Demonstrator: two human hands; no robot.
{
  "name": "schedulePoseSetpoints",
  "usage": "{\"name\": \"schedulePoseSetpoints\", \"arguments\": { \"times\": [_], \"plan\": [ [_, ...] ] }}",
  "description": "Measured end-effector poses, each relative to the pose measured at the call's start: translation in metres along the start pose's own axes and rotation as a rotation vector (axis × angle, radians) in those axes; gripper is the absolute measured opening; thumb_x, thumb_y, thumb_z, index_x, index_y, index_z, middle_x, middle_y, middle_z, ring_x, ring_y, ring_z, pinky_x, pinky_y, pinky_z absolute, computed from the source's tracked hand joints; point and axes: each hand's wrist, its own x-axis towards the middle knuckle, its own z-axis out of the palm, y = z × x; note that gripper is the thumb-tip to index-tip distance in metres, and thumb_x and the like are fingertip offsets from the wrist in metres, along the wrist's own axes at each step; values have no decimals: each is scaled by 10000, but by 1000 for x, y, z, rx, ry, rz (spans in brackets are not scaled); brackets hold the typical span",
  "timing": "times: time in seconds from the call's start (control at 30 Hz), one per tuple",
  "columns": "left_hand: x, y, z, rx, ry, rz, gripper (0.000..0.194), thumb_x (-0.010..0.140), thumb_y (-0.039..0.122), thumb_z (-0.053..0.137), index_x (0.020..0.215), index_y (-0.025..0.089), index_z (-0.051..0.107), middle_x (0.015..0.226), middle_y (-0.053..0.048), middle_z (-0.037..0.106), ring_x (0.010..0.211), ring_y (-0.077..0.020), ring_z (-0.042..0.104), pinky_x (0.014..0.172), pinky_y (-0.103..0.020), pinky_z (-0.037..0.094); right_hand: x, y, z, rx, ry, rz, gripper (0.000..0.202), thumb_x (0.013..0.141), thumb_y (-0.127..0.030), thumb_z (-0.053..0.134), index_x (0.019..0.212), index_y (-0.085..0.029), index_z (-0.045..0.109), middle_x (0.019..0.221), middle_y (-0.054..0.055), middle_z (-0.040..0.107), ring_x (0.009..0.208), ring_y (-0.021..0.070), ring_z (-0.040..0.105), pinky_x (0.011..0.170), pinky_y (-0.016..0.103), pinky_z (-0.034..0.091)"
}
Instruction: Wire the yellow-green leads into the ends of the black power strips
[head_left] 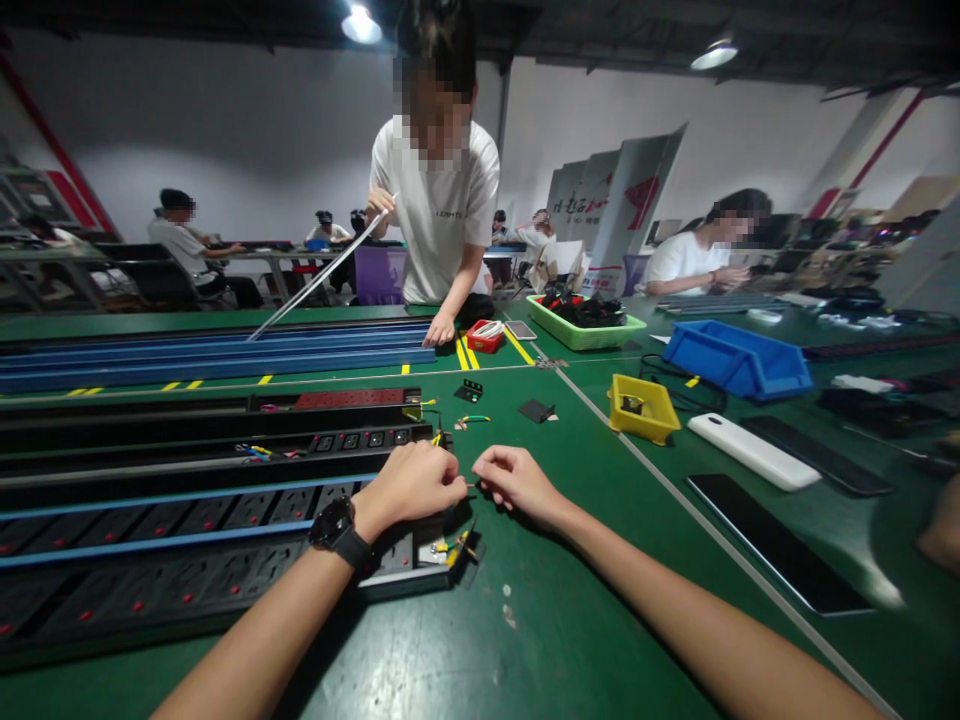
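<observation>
My left hand, with a black watch on its wrist, is closed over the right end of the black socket strips. Its fingertips pinch one side of a thin small piece too small to identify. On the other side my right hand is closed, its fingertips almost meeting the left ones. Below the left hand lies a socket strip with red dots, its open end showing yellow-green wires. Behind it is another strip with several sockets and loose coloured wires.
Blue rails lie at the back left, where a person in a white shirt leans over them. A yellow bin, blue bin, green basket, white power bank and black phone stand or lie rightward.
</observation>
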Motion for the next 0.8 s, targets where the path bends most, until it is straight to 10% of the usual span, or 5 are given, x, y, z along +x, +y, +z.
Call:
{"name": "schedulePoseSetpoints", "arguments": {
  "times": [0.8],
  "plan": [
    [0,-4,1,-11,-7,13,302,891,374,541,698,223,718,711,-68,718,675,-209,648,604,-280,350,-1,-2,-1,4,-25,13,410,782,-578,736,771,-192,598,619,-50,590,411,67,471,359,181,325]
  ]
}}
